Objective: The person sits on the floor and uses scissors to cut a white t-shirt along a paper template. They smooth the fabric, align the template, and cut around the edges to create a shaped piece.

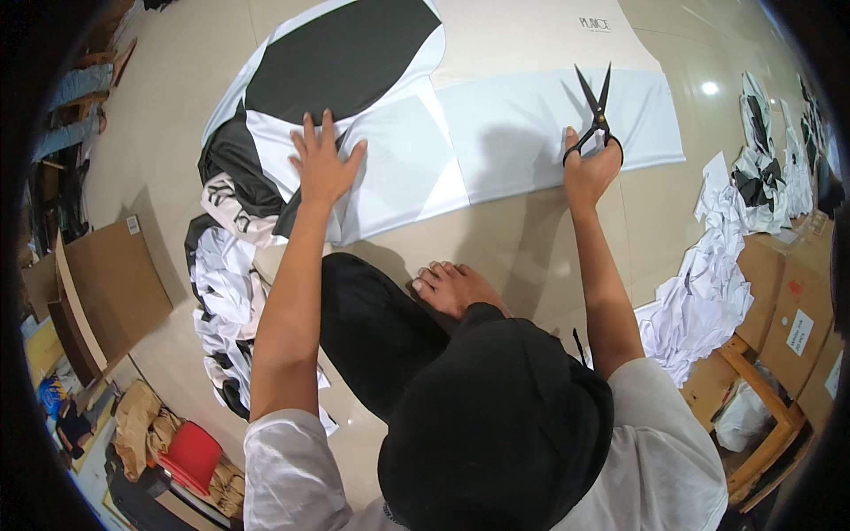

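Cloth spread on floor at 12 o'clock; far edge cut off. Left hand, 11 o'clock: fingers splayed on it, gripping nothing. Right hand, between 1 and 2: closed round scissors, blades apart. Box, 9 o'clock: contents hidden. Bag, 4 o'clock: contents unclear.

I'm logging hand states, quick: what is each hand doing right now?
Left hand: open, spread on the white fabric.
Right hand: closed, holding the black scissors, blades apart.
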A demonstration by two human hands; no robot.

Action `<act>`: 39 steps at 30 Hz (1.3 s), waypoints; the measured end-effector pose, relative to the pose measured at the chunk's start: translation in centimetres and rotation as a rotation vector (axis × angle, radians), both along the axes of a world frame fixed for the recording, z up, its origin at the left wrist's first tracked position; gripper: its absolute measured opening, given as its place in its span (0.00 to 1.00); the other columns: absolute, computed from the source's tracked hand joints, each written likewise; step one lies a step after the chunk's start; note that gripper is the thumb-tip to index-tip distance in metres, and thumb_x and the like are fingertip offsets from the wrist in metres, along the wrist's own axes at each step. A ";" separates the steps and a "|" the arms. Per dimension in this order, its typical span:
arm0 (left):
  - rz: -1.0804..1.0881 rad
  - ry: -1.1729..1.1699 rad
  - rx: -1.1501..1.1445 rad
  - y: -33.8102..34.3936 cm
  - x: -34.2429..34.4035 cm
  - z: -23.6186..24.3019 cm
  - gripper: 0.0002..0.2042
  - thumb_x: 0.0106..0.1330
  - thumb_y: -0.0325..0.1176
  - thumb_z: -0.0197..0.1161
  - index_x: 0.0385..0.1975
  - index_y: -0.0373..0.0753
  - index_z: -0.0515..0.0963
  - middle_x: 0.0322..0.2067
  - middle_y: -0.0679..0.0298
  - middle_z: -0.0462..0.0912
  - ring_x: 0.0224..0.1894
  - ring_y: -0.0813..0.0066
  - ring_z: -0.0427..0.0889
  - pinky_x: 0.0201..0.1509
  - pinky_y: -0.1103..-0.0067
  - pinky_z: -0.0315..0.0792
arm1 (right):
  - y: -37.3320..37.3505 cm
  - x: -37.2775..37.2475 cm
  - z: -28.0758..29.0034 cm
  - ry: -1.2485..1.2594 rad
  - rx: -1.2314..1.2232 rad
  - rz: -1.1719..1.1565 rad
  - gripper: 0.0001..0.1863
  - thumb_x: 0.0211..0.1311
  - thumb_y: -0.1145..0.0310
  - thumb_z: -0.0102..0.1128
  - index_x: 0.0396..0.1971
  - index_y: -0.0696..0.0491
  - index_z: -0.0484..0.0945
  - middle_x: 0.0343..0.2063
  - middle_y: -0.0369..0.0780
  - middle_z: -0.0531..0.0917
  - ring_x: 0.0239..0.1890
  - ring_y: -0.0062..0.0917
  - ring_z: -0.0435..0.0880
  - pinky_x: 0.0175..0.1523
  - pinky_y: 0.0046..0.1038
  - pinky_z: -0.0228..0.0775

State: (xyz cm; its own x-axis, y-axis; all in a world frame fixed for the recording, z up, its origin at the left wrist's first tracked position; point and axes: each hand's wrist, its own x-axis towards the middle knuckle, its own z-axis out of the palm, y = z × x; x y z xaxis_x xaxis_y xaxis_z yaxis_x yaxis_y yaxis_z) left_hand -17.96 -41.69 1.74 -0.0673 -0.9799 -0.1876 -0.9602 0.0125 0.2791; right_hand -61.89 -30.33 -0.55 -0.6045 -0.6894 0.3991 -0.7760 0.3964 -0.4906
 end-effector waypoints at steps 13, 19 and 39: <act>-0.206 -0.258 0.550 11.0 -7.9 4.1 0.56 0.74 0.72 0.49 0.79 0.21 0.45 0.76 0.21 0.47 0.75 0.18 0.57 0.70 0.45 0.71 | -4.5 -16.5 -1.0 0.147 0.097 0.247 0.45 0.60 0.46 0.79 0.60 0.72 0.74 0.54 0.62 0.82 0.60 0.57 0.79 0.67 0.49 0.70; -0.184 -0.052 0.409 6.4 -11.1 10.9 0.32 0.75 0.62 0.57 0.49 0.31 0.84 0.48 0.36 0.88 0.53 0.36 0.87 0.58 0.54 0.81 | -4.3 -23.1 2.1 0.087 0.242 0.265 0.44 0.60 0.48 0.81 0.59 0.72 0.76 0.54 0.62 0.84 0.60 0.56 0.81 0.66 0.47 0.73; 0.005 -0.358 0.670 5.9 -2.6 5.7 0.60 0.71 0.68 0.59 0.83 0.29 0.31 0.79 0.22 0.44 0.76 0.31 0.68 0.76 0.56 0.70 | 12.5 8.1 4.6 -1.266 0.389 0.104 0.20 0.70 0.54 0.76 0.34 0.57 0.81 0.24 0.32 0.80 0.26 0.14 0.78 0.32 0.21 0.70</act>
